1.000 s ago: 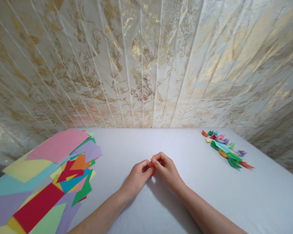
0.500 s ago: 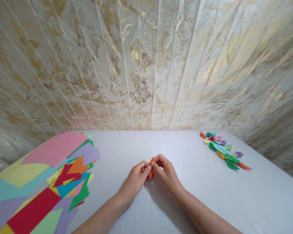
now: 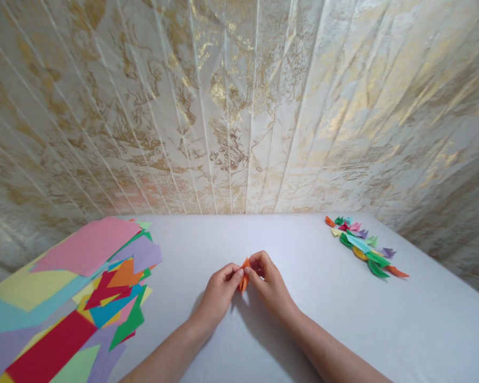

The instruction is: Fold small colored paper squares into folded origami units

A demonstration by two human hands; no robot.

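Observation:
A small piece of folded orange paper (image 3: pixel 244 283) is pinched between both hands over the middle of the white table (image 3: pixel 183 250). My left hand (image 3: pixel 220 290) grips its left side with thumb and fingertips. From the right, my right hand (image 3: pixel 272 284) holds the same piece, thumb toward me and fingers curled behind. Pointed tips of the paper stick out above and below the thumbs. The fingers hide its middle folds.
At the left lies a spread of coloured paper sheets, with a large pink sheet (image 3: pixel 91 244) and a dark red strip (image 3: pixel 54 346) on top. Several small folded paper pieces, including a green one (image 3: pixel 378 259), lie at the far right. A patterned gold-and-white curtain (image 3: pixel 227 106) hangs behind the table.
The orange paper has turned slightly between my fingers, and more of its lower point shows. Both hands keep their pinch; the whole view has shifted slightly.

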